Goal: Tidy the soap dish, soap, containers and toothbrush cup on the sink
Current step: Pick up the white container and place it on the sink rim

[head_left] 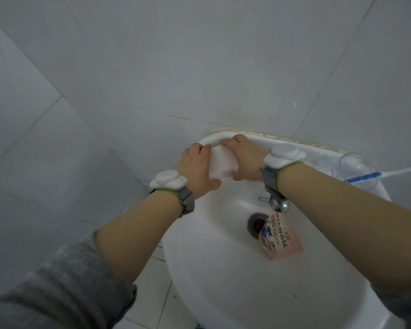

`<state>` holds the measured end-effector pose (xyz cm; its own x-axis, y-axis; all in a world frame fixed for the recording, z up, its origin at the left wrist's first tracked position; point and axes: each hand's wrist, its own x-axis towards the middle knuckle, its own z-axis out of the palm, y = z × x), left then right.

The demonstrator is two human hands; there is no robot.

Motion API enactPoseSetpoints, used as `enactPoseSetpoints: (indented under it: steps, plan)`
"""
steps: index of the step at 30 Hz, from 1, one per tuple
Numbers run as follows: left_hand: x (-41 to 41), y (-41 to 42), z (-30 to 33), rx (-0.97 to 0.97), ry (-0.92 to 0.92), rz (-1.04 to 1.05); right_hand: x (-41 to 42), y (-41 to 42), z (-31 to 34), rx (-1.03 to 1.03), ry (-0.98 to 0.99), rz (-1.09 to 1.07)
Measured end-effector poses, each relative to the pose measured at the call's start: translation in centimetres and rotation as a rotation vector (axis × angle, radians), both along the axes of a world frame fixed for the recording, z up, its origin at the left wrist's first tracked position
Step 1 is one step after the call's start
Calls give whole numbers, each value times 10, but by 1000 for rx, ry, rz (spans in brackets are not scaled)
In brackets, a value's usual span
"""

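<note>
A pale pink, boxy soap dish (pixel 223 166) sits at the back left corner of the white sink (pixel 214 269). My left hand (pixel 196 169) grips its left side and my right hand (pixel 243 160) grips its right side. I cannot see any soap; the hands hide most of the dish. At the back right rim stands a clear toothbrush cup (pixel 352 170) with a blue and white toothbrush (pixel 375 175) lying across it. Both wrists carry white sensor bands.
A chrome faucet (pixel 278 204) juts over the basin beside my right forearm. A pink printed packet (pixel 280 237) lies in the basin, partly over the drain (pixel 255 224). Grey tiled wall rises behind the sink, and tiled floor lies at the left.
</note>
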<state>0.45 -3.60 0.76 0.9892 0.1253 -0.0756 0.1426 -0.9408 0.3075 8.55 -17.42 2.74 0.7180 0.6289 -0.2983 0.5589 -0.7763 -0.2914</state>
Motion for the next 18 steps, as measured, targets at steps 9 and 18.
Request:
enactPoseSetpoints:
  steps: [9,18]
  plan:
    - [-5,-5,11,45,-47,-33,-7,-6,10,33,1,-59]
    - [-12,-13,31,49,-57,-98,-23,-23,29,117,-21,-111]
